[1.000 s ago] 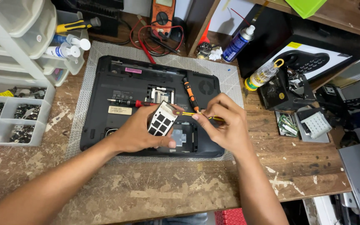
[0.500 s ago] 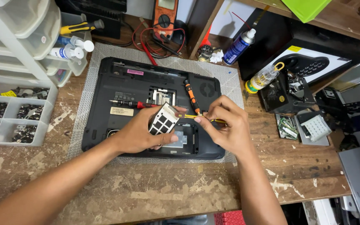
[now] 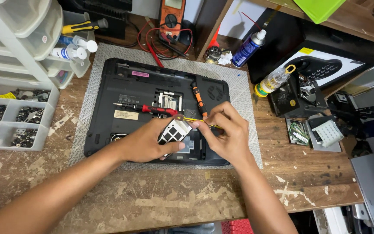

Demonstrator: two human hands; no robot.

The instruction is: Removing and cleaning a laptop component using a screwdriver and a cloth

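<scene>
A black laptop point(image 3: 130, 86) lies bottom-up on a grey mesh mat point(image 3: 96, 65). My left hand point(image 3: 146, 141) holds a small silver drive caddy with slotted holes point(image 3: 175, 131) tilted above the laptop's open bay. My right hand point(image 3: 228, 132) pinches a thin yellow-handled tool point(image 3: 191, 119) whose tip meets the caddy's upper corner. A red-handled screwdriver point(image 3: 154, 109) and an orange-and-black screwdriver point(image 3: 198, 99) rest on the laptop beside the open memory slot.
A clear parts organiser with screws point(image 3: 9, 117) and white drawers point(image 3: 18, 30) stand at the left. An orange multimeter point(image 3: 172, 13) with red leads, a blue spray can point(image 3: 247, 45), a small bottle point(image 3: 273, 80) and a black box point(image 3: 295, 97) sit at the back and right.
Both hands have shifted slightly on the caddy, which stays tilted above the bay; the yellow tool remains at its corner. Nothing else has moved.
</scene>
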